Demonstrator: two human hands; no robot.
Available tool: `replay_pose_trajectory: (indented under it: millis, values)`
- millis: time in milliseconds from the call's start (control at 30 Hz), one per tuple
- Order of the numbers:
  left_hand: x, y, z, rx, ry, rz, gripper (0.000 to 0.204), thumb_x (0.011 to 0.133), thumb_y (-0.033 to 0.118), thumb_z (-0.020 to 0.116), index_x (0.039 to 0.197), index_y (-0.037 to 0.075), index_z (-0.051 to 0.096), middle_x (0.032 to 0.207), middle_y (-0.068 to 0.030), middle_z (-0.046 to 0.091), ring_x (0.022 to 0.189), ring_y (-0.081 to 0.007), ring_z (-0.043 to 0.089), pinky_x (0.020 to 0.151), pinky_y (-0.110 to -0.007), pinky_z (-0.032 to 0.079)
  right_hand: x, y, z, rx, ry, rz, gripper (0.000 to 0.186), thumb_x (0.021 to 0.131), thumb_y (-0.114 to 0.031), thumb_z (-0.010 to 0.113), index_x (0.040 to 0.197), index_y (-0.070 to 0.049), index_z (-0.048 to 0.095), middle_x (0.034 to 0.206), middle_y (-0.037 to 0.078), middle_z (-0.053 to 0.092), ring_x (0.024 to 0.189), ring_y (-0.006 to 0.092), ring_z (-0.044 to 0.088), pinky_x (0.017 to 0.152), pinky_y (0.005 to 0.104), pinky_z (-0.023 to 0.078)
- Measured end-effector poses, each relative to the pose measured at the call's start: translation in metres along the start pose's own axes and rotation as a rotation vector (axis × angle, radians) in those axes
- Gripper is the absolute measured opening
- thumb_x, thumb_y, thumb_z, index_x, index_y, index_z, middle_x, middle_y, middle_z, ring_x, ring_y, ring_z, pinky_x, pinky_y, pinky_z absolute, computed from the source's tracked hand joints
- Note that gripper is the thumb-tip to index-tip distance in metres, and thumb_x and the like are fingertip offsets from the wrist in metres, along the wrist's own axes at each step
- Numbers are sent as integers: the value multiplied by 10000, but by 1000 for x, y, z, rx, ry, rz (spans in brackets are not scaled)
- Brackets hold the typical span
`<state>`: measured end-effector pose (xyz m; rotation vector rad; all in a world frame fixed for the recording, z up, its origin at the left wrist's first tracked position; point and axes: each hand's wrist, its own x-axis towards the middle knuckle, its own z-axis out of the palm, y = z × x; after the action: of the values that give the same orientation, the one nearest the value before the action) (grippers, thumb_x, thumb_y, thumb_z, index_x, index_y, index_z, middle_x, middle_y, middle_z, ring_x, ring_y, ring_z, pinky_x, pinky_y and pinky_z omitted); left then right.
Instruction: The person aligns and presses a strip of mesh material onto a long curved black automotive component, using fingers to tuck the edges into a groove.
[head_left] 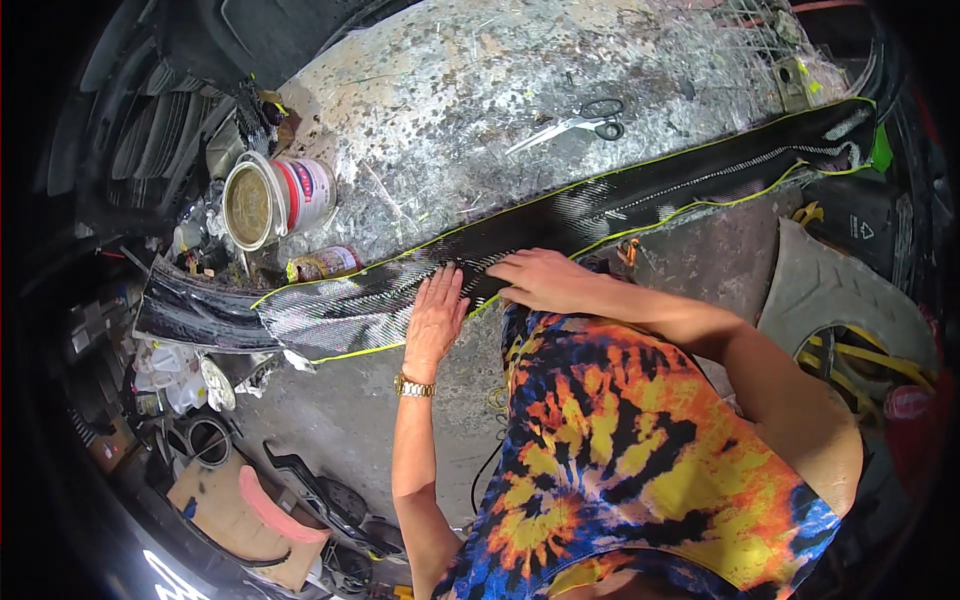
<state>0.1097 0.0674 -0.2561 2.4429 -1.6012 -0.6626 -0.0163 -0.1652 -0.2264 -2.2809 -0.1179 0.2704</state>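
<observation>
Black cloth (560,228) lies along the bench's near edge, under the left hand (437,305), fingers nearly together, and right hand (548,280), fingers slightly apart, neither clamped — uneven pressing could wrinkle it.

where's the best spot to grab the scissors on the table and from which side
By the black handle loops, probably with the right hand reaching over the dark strip and coming in from the right. The scissors lie flat, loops toward the right and metal blades pointing left, so that approach should keep fingers off the blades.
</observation>
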Motion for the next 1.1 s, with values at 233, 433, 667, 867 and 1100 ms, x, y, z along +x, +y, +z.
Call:
replay_pose_trajectory:
  millis: [233,433,667,867,1100]
  values:
    - [17,12,-7,-15,-55,74,604,995,357,553,1479,22,417,1551,-158,411,1427,-318,394,1190,-443,299,-52,-1,-27,196,9,236,251,963,-221,591,1158,-76,653,1053,145,679,1039,349,642,872,473,512]
    - [22,7,-4,-22,-87,118,679,998,409,535,1518,13,351,1571,-175,375,1446,-325,365,1198,-444,283,-53,-6,8,196,179,138,209,960,-197,582,1111,-92,681,1054,139,677,1039,343,644,900,454,495]
    - [22,-11,-7,-118,-87,205,692,1019,421,493,1547,19,295,1577,-211,349,1454,-356,343,1200,-446,279,-51,-48,14,271,189,357,336,951,-191,609,1264,-69,621,1191,164,662,1183,346,580,1011,451,462]
    - [13,-45,-6,-125,-101,366,695,1018,439,484,1557,48,284,1570,-212,357,1429,-375,378,1193,-451,295,-50,-89,45,192,327,451,299,987,-188,583,1237,-29,624,1189,172,672,1104,377,641,969,455,497]
    - [-15,-80,-20,-146,-80,395,705,1011,415,506,1535,-7,296,1563,-223,362,1421,-379,385,1194,-457,293,-38,-117,67,91,474,527,308,984,-183,576,1245,-20,606,1146,166,651,1103,350,612,971,447,485]
